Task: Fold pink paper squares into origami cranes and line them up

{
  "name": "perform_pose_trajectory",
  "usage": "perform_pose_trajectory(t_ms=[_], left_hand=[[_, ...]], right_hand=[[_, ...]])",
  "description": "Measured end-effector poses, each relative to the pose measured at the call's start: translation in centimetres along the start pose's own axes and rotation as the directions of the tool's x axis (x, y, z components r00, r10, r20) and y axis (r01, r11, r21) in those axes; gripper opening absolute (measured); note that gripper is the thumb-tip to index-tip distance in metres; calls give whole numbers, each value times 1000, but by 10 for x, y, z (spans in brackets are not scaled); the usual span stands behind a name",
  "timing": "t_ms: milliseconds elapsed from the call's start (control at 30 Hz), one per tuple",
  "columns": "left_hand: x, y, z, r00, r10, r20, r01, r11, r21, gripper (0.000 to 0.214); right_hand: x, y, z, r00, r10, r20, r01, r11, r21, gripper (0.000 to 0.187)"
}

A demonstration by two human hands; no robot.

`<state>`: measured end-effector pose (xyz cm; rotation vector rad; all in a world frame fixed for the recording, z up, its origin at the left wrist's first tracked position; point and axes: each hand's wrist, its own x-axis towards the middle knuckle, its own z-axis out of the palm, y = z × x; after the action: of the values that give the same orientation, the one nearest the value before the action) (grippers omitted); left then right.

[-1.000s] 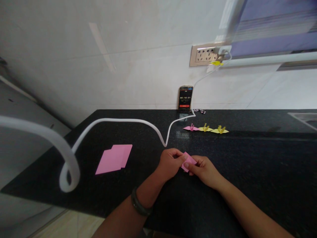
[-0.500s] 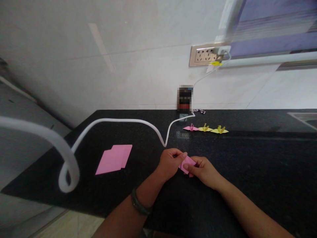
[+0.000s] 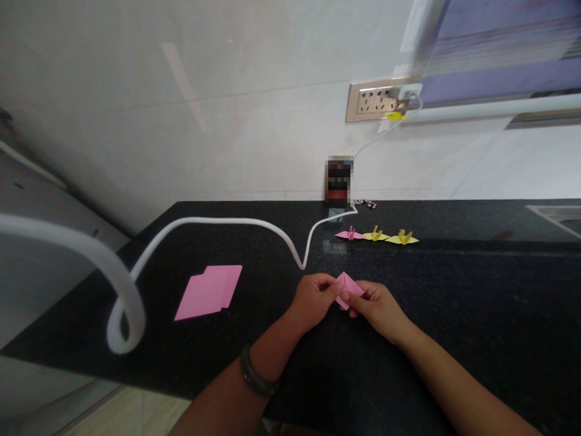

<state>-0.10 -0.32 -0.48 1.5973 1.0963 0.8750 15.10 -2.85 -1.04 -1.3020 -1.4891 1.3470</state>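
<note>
Here's the folded pink origami paper point(image 3: 353, 284), centre stage over the black bench point(image 3: 476, 315) | left hand point(image 3: 312, 300) and right hand point(image 3: 380, 307), each grip pinching a side | looks feather-light, crisp, easily creased, so side edges suit best

The left hand point(image 3: 314, 301) and right hand point(image 3: 377, 307) pinched a folded pink paper point(image 3: 347, 283) over the dark counter point(image 3: 458, 321); three paper cranes point(image 3: 376, 237) lay beyond, flat pink sheets point(image 3: 209, 292) to the left.

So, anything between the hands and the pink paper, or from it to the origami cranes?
Nothing visible. Left hand and right hand grip the pink paper; the white cable dips left of the route to the origami cranes.
</note>
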Motion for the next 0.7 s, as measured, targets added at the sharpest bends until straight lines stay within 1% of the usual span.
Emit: perform_pose_trajectory(t_ms=[267,400,467,600,700], left_hand=[[-1,0,0,999,9,-44,-4,994,105,31],[-2,0,-1,999,36,-37,-31,992,123,30],[-1,1,-1,999,39,-33,-34,989,142,30],[-2,3,-2,1000,17,11,-19,987,159,30],[-2,2,0,998,9,59,-19,985,170,29]], right_hand=[[1,1,2,1000,-6,-5,6,1000,-10,26],[1,0,3,1000,2,12,-2,1000,-17,26],[1,-3,2,1000,4,9,-4,1000,7,27],[1,-7,1,997,-5,-80,14,994,108,28],[1,-6,1,995,-24,-93,33,994,100,27]])
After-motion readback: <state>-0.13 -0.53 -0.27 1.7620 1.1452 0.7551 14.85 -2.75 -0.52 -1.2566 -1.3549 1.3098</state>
